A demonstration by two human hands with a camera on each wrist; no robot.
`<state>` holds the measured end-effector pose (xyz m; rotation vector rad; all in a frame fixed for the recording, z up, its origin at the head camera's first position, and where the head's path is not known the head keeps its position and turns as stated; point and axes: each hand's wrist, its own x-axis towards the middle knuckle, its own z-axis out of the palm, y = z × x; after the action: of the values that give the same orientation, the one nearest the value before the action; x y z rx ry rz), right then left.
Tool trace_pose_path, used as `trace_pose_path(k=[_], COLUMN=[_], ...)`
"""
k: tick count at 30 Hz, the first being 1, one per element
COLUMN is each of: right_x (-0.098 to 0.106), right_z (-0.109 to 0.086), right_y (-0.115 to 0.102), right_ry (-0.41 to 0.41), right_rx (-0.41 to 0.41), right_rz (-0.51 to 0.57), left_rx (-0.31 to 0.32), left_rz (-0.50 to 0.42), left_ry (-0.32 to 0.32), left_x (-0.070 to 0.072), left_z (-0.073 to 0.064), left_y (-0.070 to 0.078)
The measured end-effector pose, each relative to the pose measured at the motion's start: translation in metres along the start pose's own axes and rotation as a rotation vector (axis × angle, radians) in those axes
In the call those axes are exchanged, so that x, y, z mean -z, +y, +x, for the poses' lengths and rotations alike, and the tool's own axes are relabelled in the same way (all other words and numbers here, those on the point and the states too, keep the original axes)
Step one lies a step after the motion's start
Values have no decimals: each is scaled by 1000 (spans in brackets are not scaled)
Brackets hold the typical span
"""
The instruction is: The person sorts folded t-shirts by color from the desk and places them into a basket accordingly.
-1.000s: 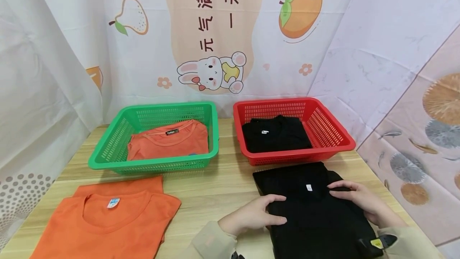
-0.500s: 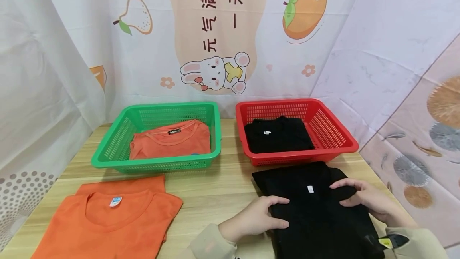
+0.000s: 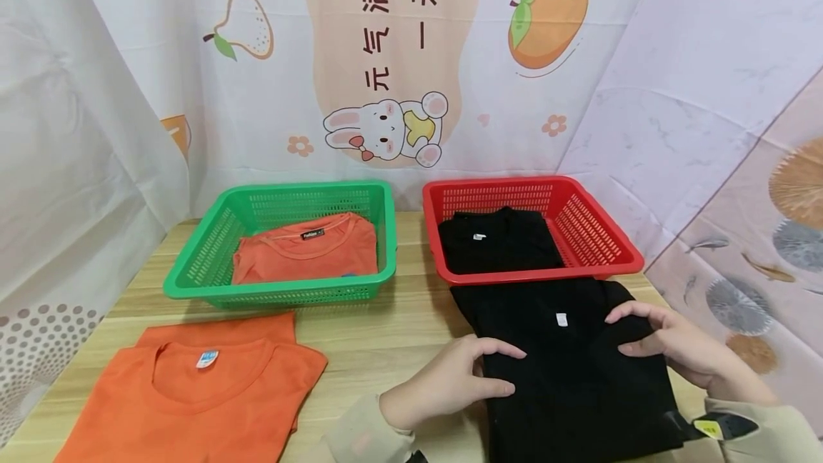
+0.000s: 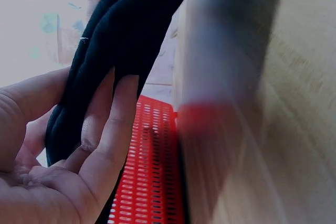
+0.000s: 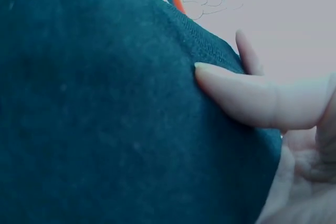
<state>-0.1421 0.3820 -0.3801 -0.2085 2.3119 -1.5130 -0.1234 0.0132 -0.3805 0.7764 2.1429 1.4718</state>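
On the near side of the red perforated plastic basket [image 3: 581, 231], the left hand [image 3: 444, 384] pinches one edge of a folded black fabric shirt [image 3: 579, 384] (white neck label [image 3: 562, 319] facing up); the right hand [image 3: 694, 354] grips the opposite edge.

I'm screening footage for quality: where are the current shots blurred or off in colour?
Head view: mostly sharp, but the black shirt loses fold detail; left wrist: tabletop partly smeared, red perforated basket clearer; right wrist: black shirt tinted teal, backdrop washed out.
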Motion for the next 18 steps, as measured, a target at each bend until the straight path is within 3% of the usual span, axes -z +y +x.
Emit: trace_pose_path(k=[11,18], right_x=[3,6], right_z=[-4,-8], right_y=[-10,-12], right_ry=[10,-43], right_rx=[67,118], right_rz=[-8,21], left_rx=[-3,-42], left_rz=[76,86], left_ry=[26,27], left_x=[4,5], left_z=[-8,-16], left_y=[14,16])
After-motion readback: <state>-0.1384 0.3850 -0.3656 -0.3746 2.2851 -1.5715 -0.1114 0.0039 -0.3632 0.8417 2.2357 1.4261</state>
